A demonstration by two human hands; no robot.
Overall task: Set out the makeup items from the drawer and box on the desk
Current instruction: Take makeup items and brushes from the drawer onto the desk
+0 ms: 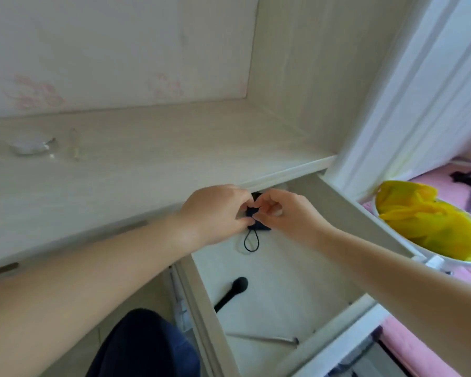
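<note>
white bin (408,242), yellow bag (424,219) inside | pink floor (419,346)

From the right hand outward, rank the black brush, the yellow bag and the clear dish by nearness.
From the right hand:
1. Black brush, just below it in the open drawer.
2. Yellow bag, off to the right in a white bin.
3. Clear dish, far left on the desk.

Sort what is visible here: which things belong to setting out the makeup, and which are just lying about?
Part of the job:
- open drawer
- small dark pouch with a loop cord, gripped by left hand and right hand
- black brush in the drawer
- desk
- clear round item on the desk

Lying about:
- white bin with yellow bag
- pink floor mat
</note>
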